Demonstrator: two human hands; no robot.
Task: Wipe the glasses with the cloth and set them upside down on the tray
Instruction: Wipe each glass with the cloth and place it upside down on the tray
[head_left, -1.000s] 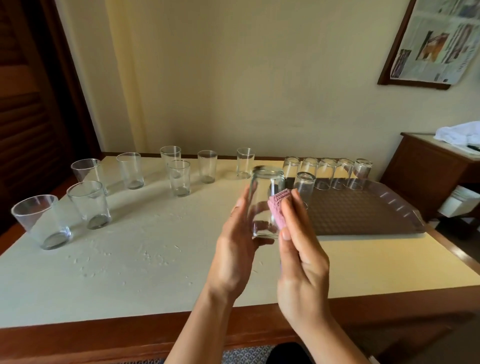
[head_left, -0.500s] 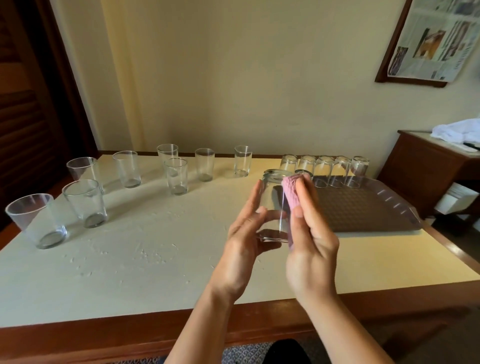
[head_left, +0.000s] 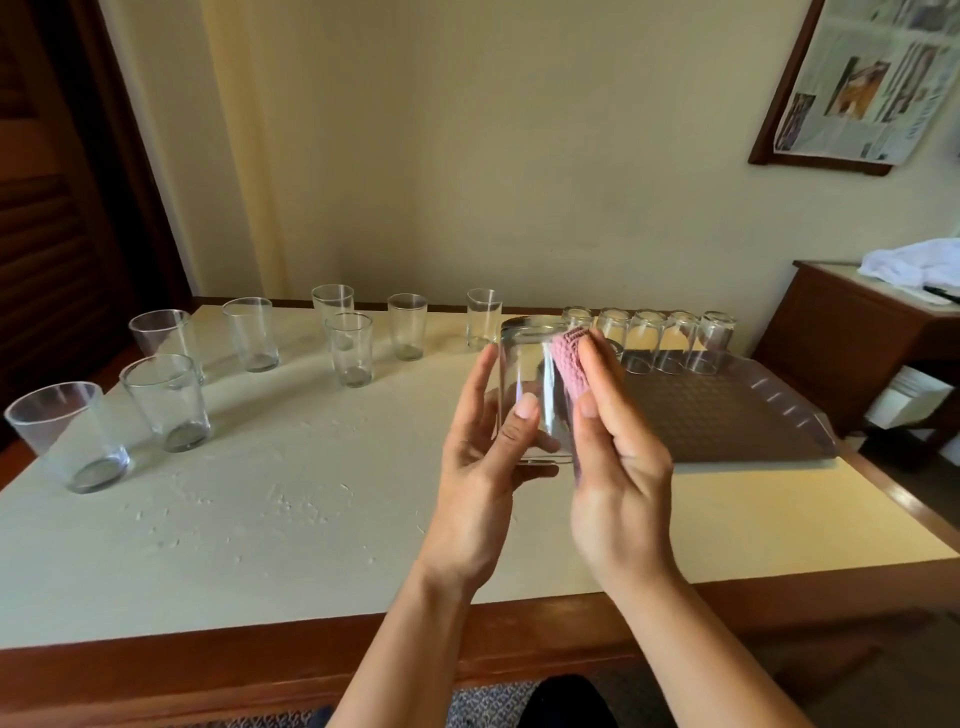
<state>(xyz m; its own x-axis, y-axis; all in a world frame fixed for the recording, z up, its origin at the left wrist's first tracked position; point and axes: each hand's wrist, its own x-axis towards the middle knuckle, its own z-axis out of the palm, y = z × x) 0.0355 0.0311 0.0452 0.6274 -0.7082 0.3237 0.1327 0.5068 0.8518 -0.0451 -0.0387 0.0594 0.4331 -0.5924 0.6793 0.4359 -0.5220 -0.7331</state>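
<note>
My left hand (head_left: 480, 467) holds a clear glass (head_left: 530, 384) upside down above the table, thumb and fingers on its wall. With my right hand (head_left: 613, 457) I press a folded pink cloth (head_left: 569, 361) against the right side of that glass. A grey tray (head_left: 727, 421) lies on the table's right side. Several glasses (head_left: 644, 340) stand upside down in a row along its far edge. To the left, several upright glasses (head_left: 166, 400) stand across the table.
The table (head_left: 260, 493) has a pale top and a brown wooden edge. A wooden side cabinet (head_left: 857, 332) with a white cloth on it stands at the right. A framed newspaper hangs on the wall.
The held glass has been raised a little and turned in my left hand. The pink cloth has slid up along its right side toward the base.
</note>
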